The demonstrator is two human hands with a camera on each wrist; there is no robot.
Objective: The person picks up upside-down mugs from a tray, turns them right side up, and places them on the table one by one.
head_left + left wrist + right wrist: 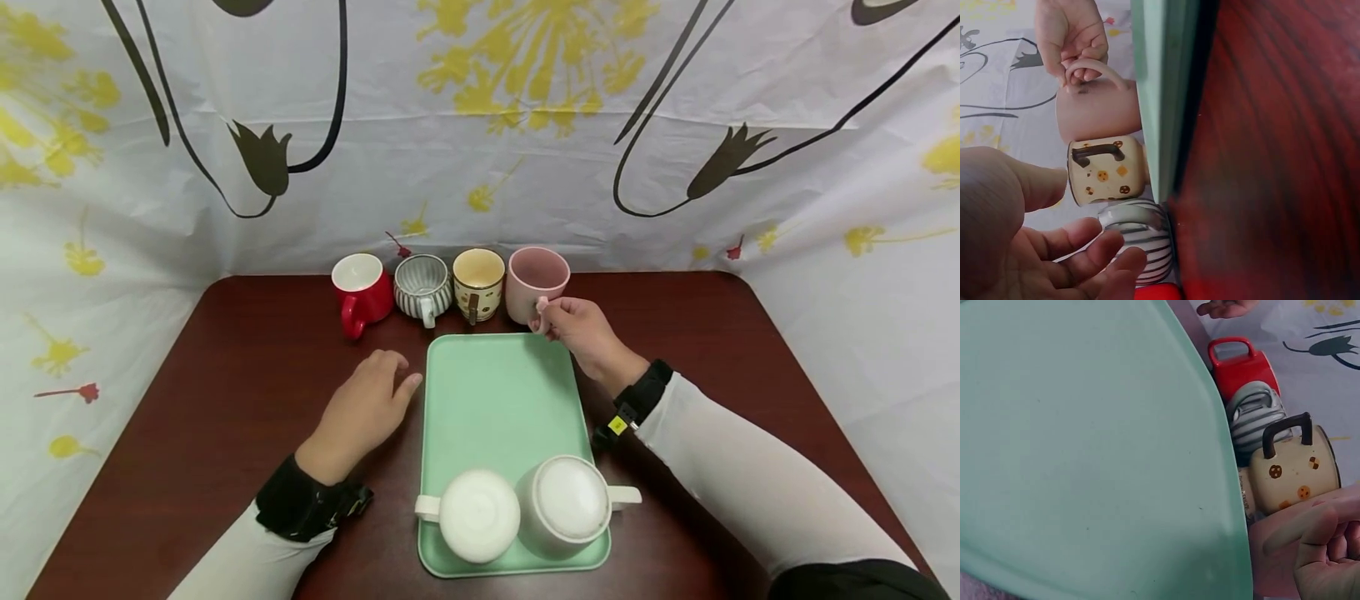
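Dark table (225, 375): right hand (581, 333) pinches pink mug (536, 279) handle; left hand (367, 408) rests relaxed.

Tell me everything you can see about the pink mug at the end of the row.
The pink mug is a plain, matte, ceramic-looking cup standing upright and empty at the right end of a row of four mugs along the table's far edge, just behind the green tray. Beside it stands the cream dotted mug. Its loop handle faces the person, and the right hand pinches that handle between thumb and fingers.
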